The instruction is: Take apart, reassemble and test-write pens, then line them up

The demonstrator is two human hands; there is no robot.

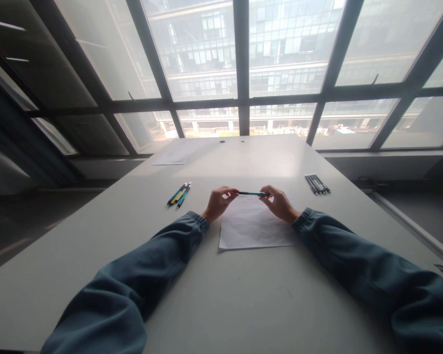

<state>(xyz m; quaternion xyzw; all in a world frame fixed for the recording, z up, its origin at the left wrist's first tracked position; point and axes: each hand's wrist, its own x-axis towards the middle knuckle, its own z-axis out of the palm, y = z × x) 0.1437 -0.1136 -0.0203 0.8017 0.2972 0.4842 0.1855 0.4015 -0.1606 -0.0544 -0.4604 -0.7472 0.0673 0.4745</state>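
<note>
A slim pen (251, 193), dark at its left end and green toward its right, lies level between my two hands. My left hand (219, 200) pinches the dark end between thumb and fingers. At the green end, my right hand (279, 202) is closed on it in the same way. Beneath the pen, and partly covered by my right hand and sleeve, is a white sheet of paper (256, 228) on the table. Its near left corner casts a small shadow. Any marks on the sheet are too faint to read.
Left of my hands lie several coloured pens (179, 195), blue, yellow and green. A row of several grey-black pens (317, 184) rests on the right. Another paper sheet (170, 156) is at the table's far left, and large windows stand behind the white table (221, 305).
</note>
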